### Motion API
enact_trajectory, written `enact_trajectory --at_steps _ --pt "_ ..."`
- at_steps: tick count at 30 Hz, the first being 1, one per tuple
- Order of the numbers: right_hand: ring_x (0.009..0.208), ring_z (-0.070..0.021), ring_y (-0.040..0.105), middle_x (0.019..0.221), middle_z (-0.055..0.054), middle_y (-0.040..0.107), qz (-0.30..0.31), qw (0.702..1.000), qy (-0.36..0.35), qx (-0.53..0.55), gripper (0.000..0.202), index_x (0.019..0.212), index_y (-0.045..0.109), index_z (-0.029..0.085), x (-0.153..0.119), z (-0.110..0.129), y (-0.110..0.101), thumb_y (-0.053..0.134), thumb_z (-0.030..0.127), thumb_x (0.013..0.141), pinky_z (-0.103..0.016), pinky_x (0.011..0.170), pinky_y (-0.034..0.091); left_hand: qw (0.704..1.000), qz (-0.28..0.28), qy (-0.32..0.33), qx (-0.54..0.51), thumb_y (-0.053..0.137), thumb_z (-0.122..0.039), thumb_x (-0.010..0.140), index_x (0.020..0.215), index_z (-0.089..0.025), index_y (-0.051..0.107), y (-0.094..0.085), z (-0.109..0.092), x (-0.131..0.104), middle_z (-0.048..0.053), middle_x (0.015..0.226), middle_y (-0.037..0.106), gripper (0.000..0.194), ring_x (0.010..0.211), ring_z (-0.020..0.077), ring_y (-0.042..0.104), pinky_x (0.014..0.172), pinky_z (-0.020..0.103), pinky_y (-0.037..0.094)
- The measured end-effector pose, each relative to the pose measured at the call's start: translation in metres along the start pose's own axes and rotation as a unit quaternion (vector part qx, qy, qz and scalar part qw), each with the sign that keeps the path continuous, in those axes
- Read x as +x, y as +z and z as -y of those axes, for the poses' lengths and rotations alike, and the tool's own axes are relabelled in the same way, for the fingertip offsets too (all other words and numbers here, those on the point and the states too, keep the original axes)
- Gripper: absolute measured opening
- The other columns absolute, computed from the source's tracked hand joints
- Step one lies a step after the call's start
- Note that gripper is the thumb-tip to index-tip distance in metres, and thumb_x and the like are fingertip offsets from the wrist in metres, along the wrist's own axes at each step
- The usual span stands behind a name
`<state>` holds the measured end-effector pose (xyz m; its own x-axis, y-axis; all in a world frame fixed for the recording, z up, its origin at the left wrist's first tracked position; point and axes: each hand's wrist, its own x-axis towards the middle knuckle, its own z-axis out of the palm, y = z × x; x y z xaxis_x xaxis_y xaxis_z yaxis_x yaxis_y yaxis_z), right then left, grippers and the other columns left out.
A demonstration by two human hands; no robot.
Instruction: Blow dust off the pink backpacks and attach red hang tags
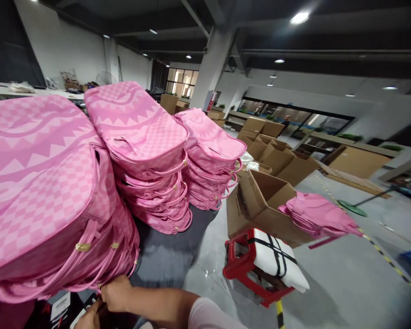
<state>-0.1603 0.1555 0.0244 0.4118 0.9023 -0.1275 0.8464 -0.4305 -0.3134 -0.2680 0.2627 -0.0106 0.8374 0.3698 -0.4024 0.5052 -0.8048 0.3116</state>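
Three stacks of pink checkered bags stand on a dark cloth-covered surface [164, 256]: a near stack [37, 183] at the left, a middle stack [140, 132] and a far stack [212, 146]. My right hand [116, 292] is closed at the foot of the near stack, below the hanging handles; what its fingers grip is hidden. Close by at the bottom edge, my left hand [89, 317] is partly cut off, its fingers bent beside black tags with white labels [60, 307]. Whether it holds one of them is unclear.
On the floor to the right are a red stool [239, 267] with a white pad strapped on, an open cardboard box [246, 201] and a pink bag [324, 214] lying over its edge. More boxes [274, 155], a pillar [214, 59] and a green round base [352, 208] lie beyond.
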Motion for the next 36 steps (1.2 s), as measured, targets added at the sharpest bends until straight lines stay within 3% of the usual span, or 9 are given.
enact_trajectory --at_steps 3,5,7,13,17,20,26,30,36 --pt "0.055 -0.0172 0.061 0.055 0.004 0.064 -0.107 0.98 0.06 0.157 0.013 0.055 0.058 0.021 -0.013 0.005 -0.017 0.068 0.019 0.063 -0.023 0.053 0.045 0.998 -0.054 -0.012 -0.005 0.028 -0.015 0.096 0.117 -0.022 0.06 -0.019 -0.021 -0.024 0.008 0.104 0.075 0.039 0.1 0.023 0.071 0.078 0.03 0.05" --pt "0.059 -0.0156 0.061 0.061 0.003 0.066 -0.092 0.976 0.04 0.195 0.009 0.061 0.061 0.022 -0.02 0.003 -0.019 0.063 0.017 0.068 -0.022 0.058 0.044 0.996 -0.085 -0.025 0.002 0.039 -0.017 0.093 0.109 -0.018 0.061 -0.031 -0.037 -0.039 0.012 0.107 0.073 0.028 0.099 0.0244 0.07 0.077 0.03 0.049" --pt "0.065 -0.0154 0.061 0.07 0.002 0.069 -0.059 0.973 0.022 0.222 0.008 0.07 0.064 0.021 -0.019 -0.004 -0.01 0.058 0.015 0.072 -0.023 0.062 0.042 0.996 -0.083 -0.015 -0.021 0.044 -0.016 0.091 0.113 -0.016 0.06 -0.038 -0.044 -0.044 0.014 0.107 0.072 0.028 0.101 0.0252 0.069 0.078 0.03 0.048" --pt "0.066 -0.0147 0.058 0.071 0.002 0.066 -0.015 0.964 0.019 0.265 0.019 0.078 0.061 0.022 -0.018 -0.017 0.025 0.043 0.024 0.083 -0.023 0.065 0.04 0.987 -0.084 -0.052 -0.13 0.046 -0.02 0.092 0.1 -0.021 0.066 -0.018 -0.032 -0.044 0.01 0.103 0.073 0.022 0.101 0.023 0.068 0.08 0.029 0.046" --pt "0.067 -0.0155 0.057 0.072 0.001 0.064 -0.025 0.957 0.009 0.288 0.021 0.076 0.057 0.022 -0.025 -0.02 0.025 0.039 0.028 0.082 -0.024 0.065 0.041 0.982 -0.104 -0.046 -0.152 0.055 -0.024 0.088 0.103 -0.02 0.064 -0.014 -0.034 -0.043 0.01 0.098 0.072 0.018 0.093 0.0233 0.069 0.076 0.028 0.047" --pt "0.064 -0.0161 0.055 0.069 0.001 0.062 -0.032 0.95 0.006 0.31 0.02 0.076 0.057 0.022 -0.025 -0.021 0.024 0.04 0.031 0.082 -0.025 0.064 0.041 0.982 -0.099 -0.031 -0.155 0.056 -0.022 0.087 0.093 -0.022 0.067 -0.016 -0.036 -0.044 0.007 0.087 0.073 0.012 0.088 0.0216 0.069 0.074 0.027 0.047" --pt "0.063 -0.0154 0.054 0.066 0.001 0.058 -0.03 0.928 0.002 0.371 0.018 0.074 0.052 0.022 -0.025 -0.018 0.022 0.041 0.034 0.081 -0.024 0.062 0.041 0.979 -0.128 -0.029 -0.157 0.052 -0.023 0.09 0.105 -0.02 0.063 -0.017 -0.038 -0.046 0.01 0.099 0.072 0.019 0.092 0.0228 0.069 0.076 0.028 0.047" --pt "0.061 -0.0144 0.051 0.064 0.002 0.054 -0.036 0.919 0.008 0.393 0.019 0.07 0.051 0.021 -0.026 -0.015 0.021 0.044 0.036 0.08 -0.024 0.06 0.04 0.981 -0.114 -0.015 -0.157 0.052 -0.017 0.088 0.093 -0.02 0.066 -0.013 -0.036 -0.044 0.009 0.091 0.073 0.015 0.09 0.0236 0.069 0.076 0.029 0.047" --pt "0.062 -0.0139 0.05 0.064 0.002 0.053 -0.042 0.905 0.015 0.423 0.018 0.069 0.05 0.021 -0.026 -0.013 0.023 0.045 0.036 0.079 -0.024 0.061 0.041 0.978 -0.124 -0.011 -0.169 0.053 -0.021 0.089 0.102 -0.022 0.064 -0.01 -0.035 -0.046 0.007 0.099 0.072 0.017 0.092 0.0209 0.068 0.076 0.027 0.047"
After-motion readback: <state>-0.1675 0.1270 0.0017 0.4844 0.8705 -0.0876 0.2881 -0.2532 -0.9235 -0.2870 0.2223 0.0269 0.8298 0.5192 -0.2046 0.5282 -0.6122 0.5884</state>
